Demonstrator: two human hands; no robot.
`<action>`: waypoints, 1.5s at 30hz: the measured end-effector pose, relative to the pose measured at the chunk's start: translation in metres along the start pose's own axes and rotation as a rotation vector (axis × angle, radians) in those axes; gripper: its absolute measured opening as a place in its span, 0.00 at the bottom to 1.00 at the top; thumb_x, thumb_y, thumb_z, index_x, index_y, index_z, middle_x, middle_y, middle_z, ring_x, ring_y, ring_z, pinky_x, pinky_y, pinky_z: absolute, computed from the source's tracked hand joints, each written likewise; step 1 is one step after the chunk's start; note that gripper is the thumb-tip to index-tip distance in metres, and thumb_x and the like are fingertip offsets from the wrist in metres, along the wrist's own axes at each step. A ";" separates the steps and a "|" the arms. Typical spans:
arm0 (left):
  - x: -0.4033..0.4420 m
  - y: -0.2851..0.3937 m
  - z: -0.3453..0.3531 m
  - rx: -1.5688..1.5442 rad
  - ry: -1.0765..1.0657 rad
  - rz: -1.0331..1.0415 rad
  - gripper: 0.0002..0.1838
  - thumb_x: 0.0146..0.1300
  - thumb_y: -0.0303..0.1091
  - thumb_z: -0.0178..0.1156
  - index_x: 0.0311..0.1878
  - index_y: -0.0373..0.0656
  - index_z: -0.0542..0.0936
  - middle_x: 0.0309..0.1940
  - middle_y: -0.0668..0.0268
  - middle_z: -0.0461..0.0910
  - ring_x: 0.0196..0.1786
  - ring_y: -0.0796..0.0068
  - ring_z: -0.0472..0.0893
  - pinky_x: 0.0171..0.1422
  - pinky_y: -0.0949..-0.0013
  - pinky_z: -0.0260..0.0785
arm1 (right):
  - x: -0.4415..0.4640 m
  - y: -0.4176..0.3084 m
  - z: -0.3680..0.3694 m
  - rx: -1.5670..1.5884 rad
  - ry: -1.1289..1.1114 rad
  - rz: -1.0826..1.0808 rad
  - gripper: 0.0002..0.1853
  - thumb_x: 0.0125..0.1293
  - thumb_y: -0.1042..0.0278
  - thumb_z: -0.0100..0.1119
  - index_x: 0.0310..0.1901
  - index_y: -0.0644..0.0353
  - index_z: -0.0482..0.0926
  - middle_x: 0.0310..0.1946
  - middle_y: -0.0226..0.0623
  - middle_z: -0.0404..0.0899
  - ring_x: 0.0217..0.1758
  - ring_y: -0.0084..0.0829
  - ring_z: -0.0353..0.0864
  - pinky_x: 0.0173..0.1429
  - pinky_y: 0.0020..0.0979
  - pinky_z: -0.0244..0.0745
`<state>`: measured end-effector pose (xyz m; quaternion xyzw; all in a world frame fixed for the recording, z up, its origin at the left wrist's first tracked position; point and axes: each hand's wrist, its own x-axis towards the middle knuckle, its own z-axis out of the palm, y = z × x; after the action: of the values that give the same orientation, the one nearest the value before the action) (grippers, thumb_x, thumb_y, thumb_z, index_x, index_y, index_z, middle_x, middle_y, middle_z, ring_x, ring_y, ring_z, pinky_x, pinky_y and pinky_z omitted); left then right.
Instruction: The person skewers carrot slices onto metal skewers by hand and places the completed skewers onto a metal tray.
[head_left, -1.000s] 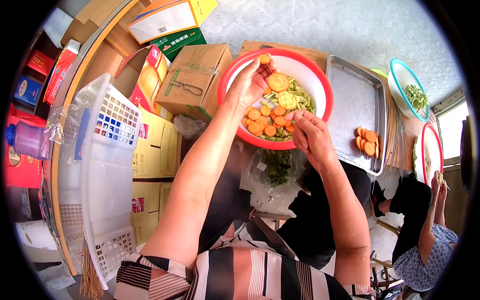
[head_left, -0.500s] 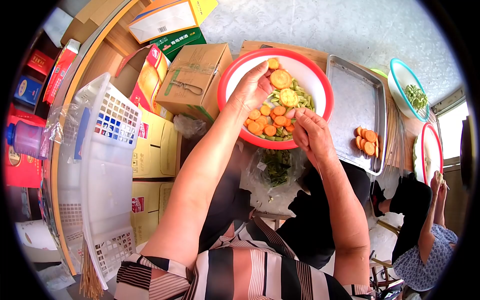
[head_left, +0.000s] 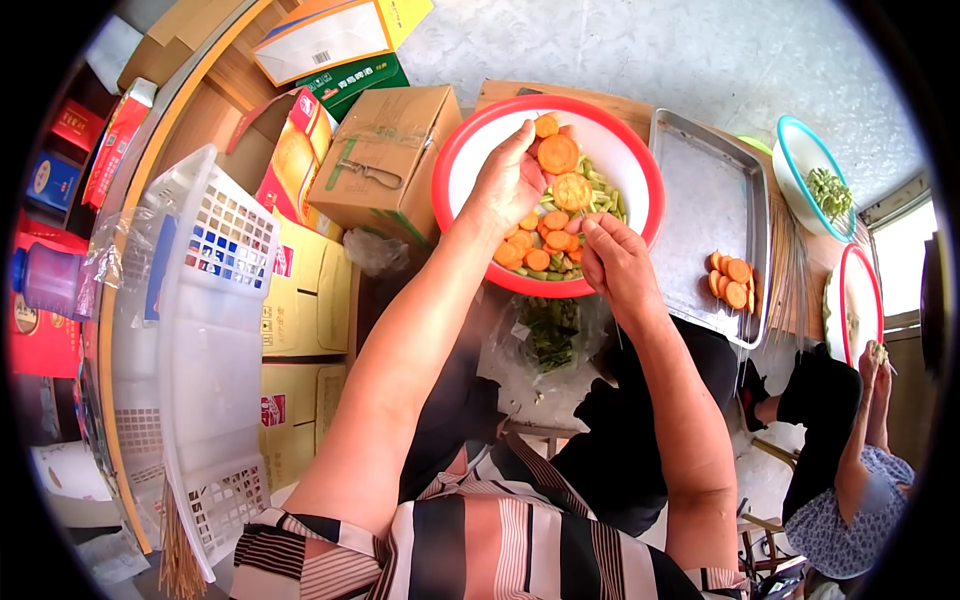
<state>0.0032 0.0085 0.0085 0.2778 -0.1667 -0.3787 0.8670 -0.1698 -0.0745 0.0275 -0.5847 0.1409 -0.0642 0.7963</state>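
Note:
My left hand (head_left: 512, 182) is over the white bowl with a red rim (head_left: 650, 200), its fingers curled round orange carrot slices (head_left: 558, 153). Close to its palm, another carrot slice (head_left: 572, 191) faces up, lined up with the others. My right hand (head_left: 615, 255) pinches a thin skewer just below that slice; a bit of the stick shows under the hand, and most of it is hidden. Inside the bowl lie more carrot slices (head_left: 537, 260) and cut green stalk pieces (head_left: 603, 193).
A metal tray (head_left: 700, 180) right of the bowl holds a pile of carrot slices (head_left: 733, 282). Thin skewers (head_left: 790, 265) lie beside it. Cardboard boxes (head_left: 385, 150) and a white plastic basket (head_left: 215, 350) stand left. A co-worker (head_left: 850, 500) sits at right, near another red-rimmed bowl (head_left: 858, 300).
My right hand has shifted slightly left and down, nearer the lower carrot slice. The slices at my left hand have tilted a little. The left hand has barely moved.

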 end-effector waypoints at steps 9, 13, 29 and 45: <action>0.002 0.001 -0.012 0.106 0.199 -0.057 0.19 0.69 0.46 0.51 0.52 0.40 0.72 0.51 0.51 0.77 0.54 0.59 0.78 0.58 0.60 0.71 | 0.012 0.021 -0.002 -0.509 0.208 -0.257 0.08 0.66 0.69 0.54 0.40 0.65 0.77 0.20 0.30 0.74 0.22 0.19 0.70 0.28 0.24 0.66; 0.015 -0.005 -0.035 0.195 0.226 -0.117 0.18 0.69 0.49 0.49 0.51 0.45 0.72 0.49 0.56 0.79 0.48 0.61 0.80 0.52 0.58 0.74 | 0.011 0.010 -0.011 -0.642 0.329 -0.294 0.09 0.62 0.68 0.58 0.38 0.65 0.79 0.23 0.39 0.78 0.28 0.25 0.76 0.35 0.29 0.71; -0.007 0.007 -0.006 0.342 0.103 -0.140 0.22 0.67 0.43 0.53 0.58 0.37 0.71 0.49 0.58 0.78 0.50 0.66 0.79 0.52 0.65 0.73 | -0.087 -0.001 -0.209 -1.028 0.917 -0.138 0.12 0.60 0.62 0.59 0.37 0.62 0.82 0.26 0.40 0.81 0.30 0.28 0.81 0.39 0.29 0.74; -0.003 -0.009 0.007 0.445 0.091 -0.204 0.20 0.69 0.41 0.51 0.57 0.36 0.72 0.47 0.58 0.79 0.46 0.68 0.80 0.50 0.67 0.74 | -0.111 0.059 -0.292 -1.525 0.971 0.133 0.11 0.60 0.58 0.54 0.34 0.56 0.80 0.35 0.43 0.81 0.41 0.45 0.80 0.44 0.44 0.73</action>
<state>-0.0077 0.0033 0.0078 0.4938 -0.1779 -0.4052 0.7485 -0.3665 -0.2929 -0.0929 -0.8527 0.4990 -0.1468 0.0480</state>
